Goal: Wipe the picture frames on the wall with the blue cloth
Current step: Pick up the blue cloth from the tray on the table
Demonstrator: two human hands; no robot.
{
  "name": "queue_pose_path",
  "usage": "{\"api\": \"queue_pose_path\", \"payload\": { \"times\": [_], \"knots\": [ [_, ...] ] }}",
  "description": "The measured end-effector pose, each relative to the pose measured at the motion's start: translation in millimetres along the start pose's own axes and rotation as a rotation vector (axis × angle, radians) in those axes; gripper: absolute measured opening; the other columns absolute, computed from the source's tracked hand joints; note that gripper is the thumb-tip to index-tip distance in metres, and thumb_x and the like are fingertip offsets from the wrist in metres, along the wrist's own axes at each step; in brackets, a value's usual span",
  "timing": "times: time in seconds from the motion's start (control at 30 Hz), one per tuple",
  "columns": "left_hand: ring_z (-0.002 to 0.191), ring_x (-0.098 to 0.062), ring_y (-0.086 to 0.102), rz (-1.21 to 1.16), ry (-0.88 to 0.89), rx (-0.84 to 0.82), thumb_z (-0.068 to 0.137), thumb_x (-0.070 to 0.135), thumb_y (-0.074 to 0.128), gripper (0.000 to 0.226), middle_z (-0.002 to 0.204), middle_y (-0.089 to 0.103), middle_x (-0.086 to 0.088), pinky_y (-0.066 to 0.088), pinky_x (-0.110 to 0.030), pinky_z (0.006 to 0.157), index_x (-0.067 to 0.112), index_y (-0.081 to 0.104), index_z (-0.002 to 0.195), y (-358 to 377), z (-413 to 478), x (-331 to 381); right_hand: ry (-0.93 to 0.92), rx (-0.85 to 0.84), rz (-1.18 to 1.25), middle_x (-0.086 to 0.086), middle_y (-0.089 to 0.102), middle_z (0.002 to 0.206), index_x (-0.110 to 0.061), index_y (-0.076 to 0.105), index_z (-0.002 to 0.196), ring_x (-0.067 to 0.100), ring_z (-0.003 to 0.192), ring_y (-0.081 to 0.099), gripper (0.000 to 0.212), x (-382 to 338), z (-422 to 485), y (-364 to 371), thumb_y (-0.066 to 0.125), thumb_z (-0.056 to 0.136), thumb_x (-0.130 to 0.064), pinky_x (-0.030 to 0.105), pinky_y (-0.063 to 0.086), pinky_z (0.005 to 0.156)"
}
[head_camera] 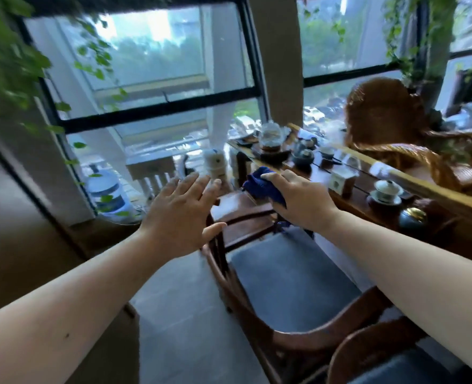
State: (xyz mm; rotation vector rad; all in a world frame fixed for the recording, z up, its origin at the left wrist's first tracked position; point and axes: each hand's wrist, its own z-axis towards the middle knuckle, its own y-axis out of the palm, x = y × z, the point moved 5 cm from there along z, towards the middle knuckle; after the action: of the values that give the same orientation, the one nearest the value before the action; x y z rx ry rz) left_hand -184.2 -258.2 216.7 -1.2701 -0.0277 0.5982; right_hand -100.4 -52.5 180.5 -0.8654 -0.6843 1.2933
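My right hand [298, 199] is closed around a bunched blue cloth [262, 185], held in the air above a wooden chair back near the tea table's near end. A corner of the cloth hangs below my palm. My left hand [182, 214] is stretched out in front of me with fingers spread and nothing in it, to the left of the cloth. No picture frame is in view; the picture is blurred by motion.
A long wooden tea table [434, 200] with a glass teapot [270, 137], cups and small jars runs along the right. Wooden chairs with dark cushions [293, 278] stand below my arms. A wicker chair [390, 126], large windows, hanging vines and a water bottle [107, 192] surround.
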Motion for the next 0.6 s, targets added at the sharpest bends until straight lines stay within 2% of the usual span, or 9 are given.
{"api": "queue_pose_path", "payload": {
  "times": [0.17, 0.3, 0.5, 0.6],
  "knots": [
    [0.124, -0.036, 0.051, 0.117, -0.111, 0.046, 0.081, 0.063, 0.041, 0.077, 0.135, 0.056, -0.016, 0.041, -0.05, 0.104, 0.007, 0.049, 0.133, -49.2, -50.8, -76.0, -0.115, 0.084, 0.035, 0.008, 0.061, 0.112, -0.027, 0.04, 0.131, 0.035, 0.077, 0.066, 0.052, -93.6, 66.6, -14.5, 0.057, 0.083, -0.036, 0.041, 0.053, 0.053],
    [0.126, -0.036, 0.048, 0.234, -0.19, 0.044, 0.082, 0.062, 0.044, 0.078, 0.138, 0.053, -0.016, 0.038, -0.051, 0.106, 0.007, 0.043, 0.138, -83.3, -86.2, -124.7, -0.2, 0.151, 0.129, 0.011, 0.059, 0.117, -0.023, 0.041, 0.134, 0.035, 0.086, 0.064, 0.053, -161.6, 104.3, -23.5, 0.057, 0.085, -0.034, 0.04, 0.052, 0.061],
    [0.126, -0.035, 0.049, 0.35, -0.38, 0.105, 0.083, 0.063, 0.044, 0.078, 0.136, 0.054, -0.016, 0.042, -0.052, 0.103, 0.007, 0.044, 0.137, -131.7, -120.8, -185.4, -0.299, 0.228, 0.302, 0.007, 0.06, 0.112, -0.025, 0.042, 0.132, 0.034, 0.085, 0.063, 0.05, -236.0, 163.3, -22.6, 0.059, 0.085, -0.032, 0.037, 0.048, 0.059],
    [0.13, -0.034, 0.044, 0.426, -0.495, 0.1, 0.085, 0.063, 0.046, 0.078, 0.14, 0.051, -0.016, 0.037, -0.052, 0.108, 0.008, 0.04, 0.14, -155.9, -138.0, -221.9, -0.354, 0.268, 0.42, 0.006, 0.061, 0.11, -0.027, 0.043, 0.131, 0.035, 0.084, 0.064, 0.05, -281.8, 203.4, -20.1, 0.058, 0.084, -0.032, 0.04, 0.052, 0.057]
  ]
}}
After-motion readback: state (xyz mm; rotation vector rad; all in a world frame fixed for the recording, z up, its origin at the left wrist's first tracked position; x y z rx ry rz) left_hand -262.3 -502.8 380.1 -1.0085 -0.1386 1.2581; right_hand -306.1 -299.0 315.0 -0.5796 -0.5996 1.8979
